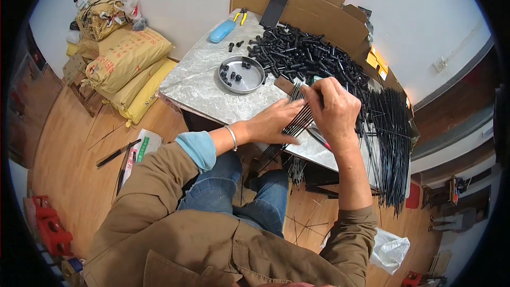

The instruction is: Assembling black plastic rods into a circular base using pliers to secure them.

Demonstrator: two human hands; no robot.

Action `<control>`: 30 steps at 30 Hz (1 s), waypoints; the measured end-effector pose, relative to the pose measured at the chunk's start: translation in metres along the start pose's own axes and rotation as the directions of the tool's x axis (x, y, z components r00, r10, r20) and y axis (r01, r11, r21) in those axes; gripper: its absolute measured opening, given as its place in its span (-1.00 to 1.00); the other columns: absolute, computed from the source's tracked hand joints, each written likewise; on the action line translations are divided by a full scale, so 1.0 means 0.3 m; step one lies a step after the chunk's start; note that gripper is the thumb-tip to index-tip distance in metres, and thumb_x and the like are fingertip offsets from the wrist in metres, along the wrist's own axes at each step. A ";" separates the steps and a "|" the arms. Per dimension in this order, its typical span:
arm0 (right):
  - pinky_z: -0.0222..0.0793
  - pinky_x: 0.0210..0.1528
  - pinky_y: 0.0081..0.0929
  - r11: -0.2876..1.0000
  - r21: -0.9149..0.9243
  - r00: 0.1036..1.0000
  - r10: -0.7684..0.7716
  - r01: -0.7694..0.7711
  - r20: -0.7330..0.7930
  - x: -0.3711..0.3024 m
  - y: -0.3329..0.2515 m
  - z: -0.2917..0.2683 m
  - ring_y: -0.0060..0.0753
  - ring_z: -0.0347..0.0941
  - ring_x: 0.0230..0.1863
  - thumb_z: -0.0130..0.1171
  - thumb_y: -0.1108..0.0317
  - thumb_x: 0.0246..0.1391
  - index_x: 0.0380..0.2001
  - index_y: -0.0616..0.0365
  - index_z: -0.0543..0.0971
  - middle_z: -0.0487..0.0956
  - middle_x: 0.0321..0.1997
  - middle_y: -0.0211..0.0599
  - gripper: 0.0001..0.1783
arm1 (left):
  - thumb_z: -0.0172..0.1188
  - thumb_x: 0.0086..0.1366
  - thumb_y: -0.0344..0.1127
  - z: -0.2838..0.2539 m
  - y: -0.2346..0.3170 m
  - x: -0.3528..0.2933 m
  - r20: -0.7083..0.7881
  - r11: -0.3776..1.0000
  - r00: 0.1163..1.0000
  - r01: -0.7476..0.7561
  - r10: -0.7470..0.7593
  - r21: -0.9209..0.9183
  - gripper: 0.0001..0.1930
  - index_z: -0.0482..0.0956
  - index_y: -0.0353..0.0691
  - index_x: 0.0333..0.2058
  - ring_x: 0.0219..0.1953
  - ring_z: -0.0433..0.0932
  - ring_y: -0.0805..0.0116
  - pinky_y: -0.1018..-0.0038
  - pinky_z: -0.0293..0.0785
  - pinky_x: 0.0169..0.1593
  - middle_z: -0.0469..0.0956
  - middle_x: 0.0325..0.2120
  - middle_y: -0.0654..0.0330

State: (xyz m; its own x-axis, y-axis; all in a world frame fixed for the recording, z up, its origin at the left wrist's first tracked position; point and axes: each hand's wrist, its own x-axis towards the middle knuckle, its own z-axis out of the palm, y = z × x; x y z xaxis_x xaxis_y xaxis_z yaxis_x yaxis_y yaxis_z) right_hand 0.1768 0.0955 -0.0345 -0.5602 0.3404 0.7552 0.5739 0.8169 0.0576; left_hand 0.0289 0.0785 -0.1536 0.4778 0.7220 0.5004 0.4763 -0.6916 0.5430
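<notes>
A grey marble surface [207, 87] fills the middle of the frame. A big pile of short black plastic tubes [303, 53] lies at its top. In the middle, the left hand [276, 121] and right hand [334, 109] both close around a bundle of thin black rods [297, 122]. A round metal dish [243, 74] sits just left.

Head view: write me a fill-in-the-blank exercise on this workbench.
1. Both hands grip a bundle of thin black ____.
2. The round metal tray holds a few small ____ pieces.
3. The blue case lies beside yellow-handled ____.
4. The left hand has a silver ____ on its wrist.

Missing words: rods; black; pliers; bracelet
</notes>
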 end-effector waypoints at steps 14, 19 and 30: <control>0.36 -0.34 -0.50 0.731 0.012 0.703 0.652 -0.683 0.284 -0.123 0.642 0.263 -0.49 0.48 -0.44 0.23 0.24 0.01 -0.36 0.21 0.65 0.60 -0.49 -0.32 -0.75 | 0.22 -0.03 0.32 0.100 -0.148 -0.087 0.102 0.932 0.993 -0.096 0.064 0.350 0.06 0.15 -0.47 0.20 0.38 -0.20 -0.14 0.06 -0.19 0.38 -0.07 0.29 -0.29; 0.42 -0.19 -0.25 0.766 -0.252 0.604 0.628 -0.591 0.491 -0.195 0.689 0.436 -0.09 0.57 -0.24 0.22 0.15 -0.10 -0.36 -0.01 0.68 0.64 -0.36 -0.14 -0.75 | 0.22 -0.03 0.31 0.106 -0.149 -0.096 0.090 0.953 0.996 -0.018 -0.010 0.302 0.06 0.17 -0.54 0.17 0.38 -0.20 -0.16 0.07 -0.19 0.38 -0.10 0.31 -0.26; 0.41 -0.28 -0.25 0.911 -0.337 0.798 0.380 -0.236 0.469 -0.159 0.740 0.399 -0.15 0.52 -0.30 0.25 0.25 -0.15 -0.56 0.04 0.63 0.59 -0.41 -0.33 -0.87 | 0.28 -0.03 0.22 0.064 -0.131 -0.100 0.131 0.979 0.990 0.023 -0.050 0.204 -0.01 0.18 -0.44 0.20 0.38 -0.16 -0.10 0.05 -0.21 0.37 -0.02 0.30 -0.15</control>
State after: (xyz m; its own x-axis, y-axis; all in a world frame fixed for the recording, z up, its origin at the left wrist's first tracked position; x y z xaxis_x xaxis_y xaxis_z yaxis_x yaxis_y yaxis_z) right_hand 0.2594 0.3163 -0.1358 -0.5087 0.7999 0.3183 0.8566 0.5072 0.0946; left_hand 0.0101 0.0834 -0.2029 0.5457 0.7467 0.3802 0.6274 -0.6649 0.4052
